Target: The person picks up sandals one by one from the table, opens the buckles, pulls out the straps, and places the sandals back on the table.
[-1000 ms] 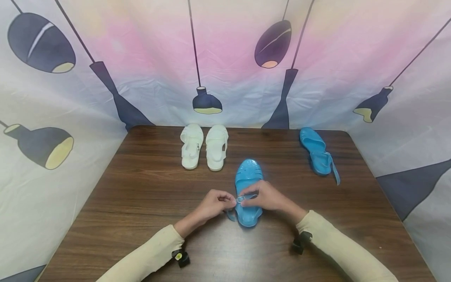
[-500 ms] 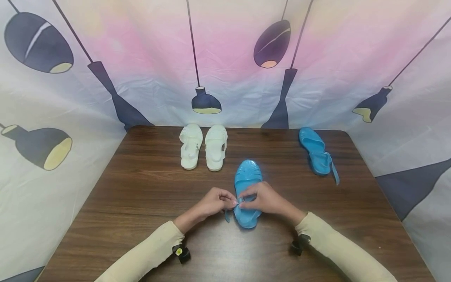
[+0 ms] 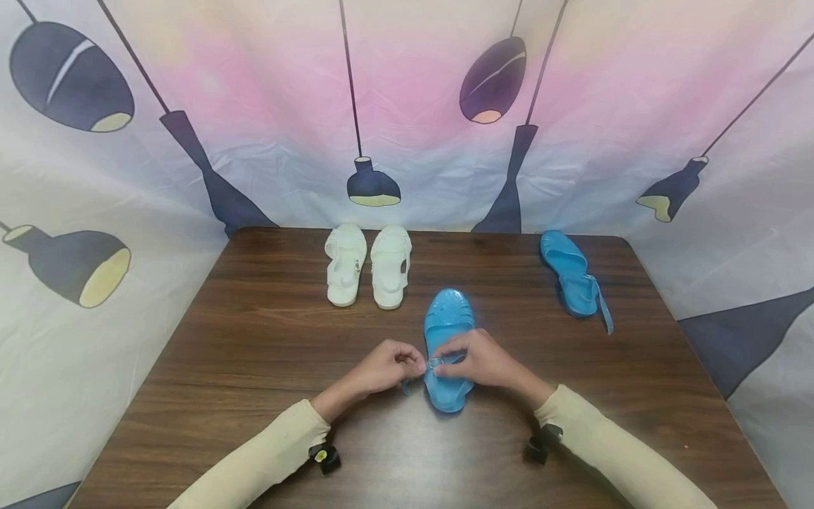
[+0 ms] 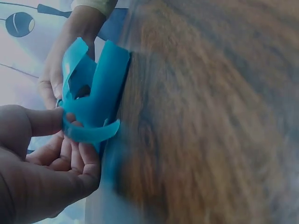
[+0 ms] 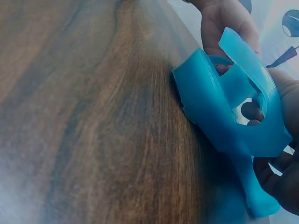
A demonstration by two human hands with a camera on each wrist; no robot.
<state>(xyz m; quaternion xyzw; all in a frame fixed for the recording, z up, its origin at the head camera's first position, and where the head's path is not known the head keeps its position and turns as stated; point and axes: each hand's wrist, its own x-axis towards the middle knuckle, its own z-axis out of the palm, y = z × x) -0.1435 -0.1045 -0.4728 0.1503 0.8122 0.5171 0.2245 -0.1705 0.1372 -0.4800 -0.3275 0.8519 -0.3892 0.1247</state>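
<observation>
A blue jelly sandal [image 3: 449,309] lies on the table in the head view, toe pointing away. At its left side my left hand [image 3: 386,366] pinches the sandal's strap [image 4: 96,134] between thumb and fingers, and the strap's loose tail curves out past the fingertips in the left wrist view. From the right, my right hand [image 3: 481,359] reaches over the sandal and holds the small metal buckle [image 3: 435,362] between thumb and fingers. The sandal's heel [image 5: 198,88] faces the right wrist camera. How far the strap is through the buckle is hidden by the fingers.
A second blue sandal [image 3: 563,253], its strap hanging loose, lies at the back right of the brown wooden table [image 3: 273,318]. Two white sandals, the left [image 3: 344,288] and the right [image 3: 387,290], stand side by side at the back. A patterned cloth [image 3: 280,99] hangs behind.
The buckle tipped under the fingers half a second ago and shows flat again now. The strap's tail at the left hand has shifted slightly left, with less of it showing.
</observation>
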